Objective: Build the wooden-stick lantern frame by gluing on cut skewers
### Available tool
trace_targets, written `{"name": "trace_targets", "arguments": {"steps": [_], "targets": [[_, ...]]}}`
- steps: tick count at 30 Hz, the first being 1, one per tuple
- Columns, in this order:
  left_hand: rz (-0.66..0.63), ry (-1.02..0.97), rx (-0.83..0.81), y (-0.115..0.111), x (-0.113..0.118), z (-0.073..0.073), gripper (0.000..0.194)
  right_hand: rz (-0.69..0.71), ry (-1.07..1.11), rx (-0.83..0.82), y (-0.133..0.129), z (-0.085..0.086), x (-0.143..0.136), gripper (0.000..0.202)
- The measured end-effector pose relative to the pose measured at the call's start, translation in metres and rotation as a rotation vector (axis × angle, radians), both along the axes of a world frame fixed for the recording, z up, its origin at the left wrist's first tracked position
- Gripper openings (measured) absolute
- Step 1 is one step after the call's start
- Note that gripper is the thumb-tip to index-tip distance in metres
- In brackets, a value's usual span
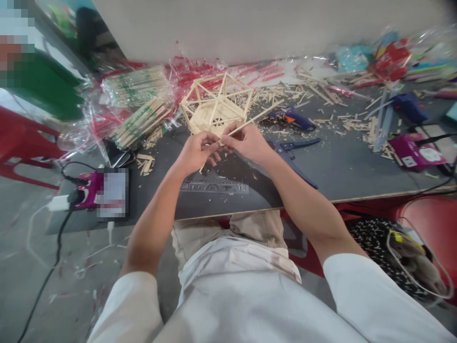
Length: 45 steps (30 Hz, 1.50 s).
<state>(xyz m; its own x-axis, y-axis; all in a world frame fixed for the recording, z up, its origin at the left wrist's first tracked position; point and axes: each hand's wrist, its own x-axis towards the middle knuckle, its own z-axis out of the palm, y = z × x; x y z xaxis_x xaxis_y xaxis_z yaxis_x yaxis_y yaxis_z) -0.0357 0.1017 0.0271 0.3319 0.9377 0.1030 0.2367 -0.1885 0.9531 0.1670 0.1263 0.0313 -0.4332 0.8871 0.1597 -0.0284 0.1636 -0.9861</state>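
Note:
My left hand [197, 151] and my right hand [247, 141] meet over the desk, both closed on one thin wooden chopstick [263, 113]. It slants up to the right, and its upper end sticks out past my right hand. Fingers hide its middle. Just behind my hands stands a many-sided frame of glued wooden sticks [214, 105] with a slatted base. A clear plastic ruler [214, 187] lies in front of my hands. Right of them rest blue-handled cutters [291, 148], partly behind my right forearm, and a blue glue gun [300, 121] with an orange trigger.
Bundles of chopsticks [141, 123] and plastic wrapping lie at the left. Cut stick pieces [317, 88] litter the back and right. A phone [113, 194], a purple power strip [89, 191] and cables sit near the left edge. Another purple box [416, 151] is at the right.

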Motion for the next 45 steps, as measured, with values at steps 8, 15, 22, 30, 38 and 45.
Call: {"name": "trace_targets", "arguments": {"steps": [8,15,22,30,38,45], "targets": [[0.107,0.042,0.206,-0.003,0.004,0.004,0.040,-0.052,0.177,0.041,-0.001,-0.003,-0.005,0.043],[0.156,0.121,0.338,-0.008,0.006,0.002,0.038,-0.072,0.195,-0.045,-0.002,-0.001,-0.007,0.041],[0.306,0.307,0.691,-0.008,0.008,0.001,0.028,-0.040,0.261,-0.131,0.000,-0.007,-0.006,0.041],[0.310,0.116,0.598,-0.008,0.008,0.004,0.033,0.028,0.348,-0.084,-0.002,-0.008,-0.013,0.046],[0.322,-0.006,0.484,-0.005,0.009,0.006,0.038,-0.064,0.374,-0.039,0.001,-0.012,-0.016,0.046],[0.307,-0.030,0.444,-0.002,0.007,0.002,0.036,-0.091,0.358,-0.084,-0.002,-0.009,-0.017,0.048]]}}
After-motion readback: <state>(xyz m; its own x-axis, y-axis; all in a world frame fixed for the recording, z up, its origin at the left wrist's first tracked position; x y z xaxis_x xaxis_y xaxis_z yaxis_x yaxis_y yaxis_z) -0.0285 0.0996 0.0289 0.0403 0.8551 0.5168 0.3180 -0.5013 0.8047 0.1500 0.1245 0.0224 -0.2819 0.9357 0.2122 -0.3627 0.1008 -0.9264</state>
